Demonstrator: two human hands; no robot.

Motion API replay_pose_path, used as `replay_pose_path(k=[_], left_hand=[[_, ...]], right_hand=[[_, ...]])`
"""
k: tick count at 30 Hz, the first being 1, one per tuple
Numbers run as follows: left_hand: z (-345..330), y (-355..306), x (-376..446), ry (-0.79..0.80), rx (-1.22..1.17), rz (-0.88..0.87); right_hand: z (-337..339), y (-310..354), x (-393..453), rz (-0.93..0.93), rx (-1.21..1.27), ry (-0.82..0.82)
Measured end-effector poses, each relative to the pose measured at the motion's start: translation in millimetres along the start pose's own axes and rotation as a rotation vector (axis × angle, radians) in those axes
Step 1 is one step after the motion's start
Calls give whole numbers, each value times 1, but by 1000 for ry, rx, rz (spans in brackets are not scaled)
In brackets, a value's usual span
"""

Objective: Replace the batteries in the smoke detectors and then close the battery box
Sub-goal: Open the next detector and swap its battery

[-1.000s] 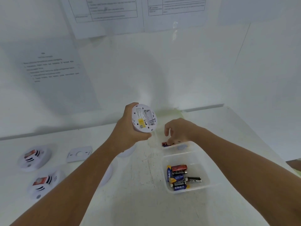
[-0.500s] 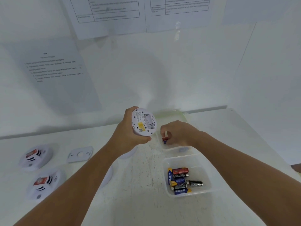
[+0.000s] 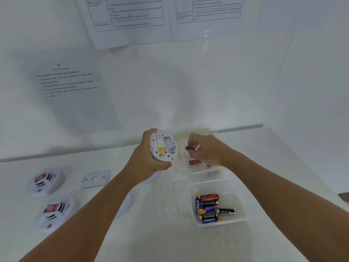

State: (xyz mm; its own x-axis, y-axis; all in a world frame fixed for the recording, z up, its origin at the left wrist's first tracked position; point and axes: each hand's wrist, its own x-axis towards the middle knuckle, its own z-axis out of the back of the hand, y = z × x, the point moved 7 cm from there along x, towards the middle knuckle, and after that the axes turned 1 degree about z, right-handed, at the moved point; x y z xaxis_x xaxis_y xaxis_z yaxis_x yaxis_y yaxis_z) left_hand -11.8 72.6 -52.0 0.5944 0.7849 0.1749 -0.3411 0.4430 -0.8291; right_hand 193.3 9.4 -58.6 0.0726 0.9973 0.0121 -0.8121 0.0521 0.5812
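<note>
My left hand (image 3: 149, 159) grips a white round smoke detector (image 3: 164, 146), held up with its back and open battery bay facing me. Just right of it, my right hand (image 3: 206, 151) pinches a small blue battery (image 3: 188, 148) above the far clear box (image 3: 200, 168). A red battery (image 3: 194, 162) lies in that far box. The near clear box (image 3: 239, 207) holds several batteries (image 3: 209, 208). Two more smoke detectors (image 3: 45, 181) (image 3: 56, 212) lie face up at the left.
A white mounting plate (image 3: 95, 179) lies on the white table between the left detectors and my left arm. Another white round piece (image 3: 130, 203) is partly hidden under my left forearm. Printed sheets hang on the wall behind.
My right hand has lifted out of the far box with a blue battery and moved toward the detector. The detector has turned a little, showing its battery bay.
</note>
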Motion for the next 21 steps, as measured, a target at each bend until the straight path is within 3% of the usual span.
replay_pose_path(k=[3,10,17,21], left_hand=[[1,0,-3,4,9,-9],[2,-5,-11,54,42,-42],[6,-5,-21,89,45,-43],[11,-6,-27,97,51,-49]], right_hand=[[13,26,-8,49,208,-59],[11,61,-4,118,87,-41],[15,68,-5,87,175,-226],[16,76,-7,99,196,-188]])
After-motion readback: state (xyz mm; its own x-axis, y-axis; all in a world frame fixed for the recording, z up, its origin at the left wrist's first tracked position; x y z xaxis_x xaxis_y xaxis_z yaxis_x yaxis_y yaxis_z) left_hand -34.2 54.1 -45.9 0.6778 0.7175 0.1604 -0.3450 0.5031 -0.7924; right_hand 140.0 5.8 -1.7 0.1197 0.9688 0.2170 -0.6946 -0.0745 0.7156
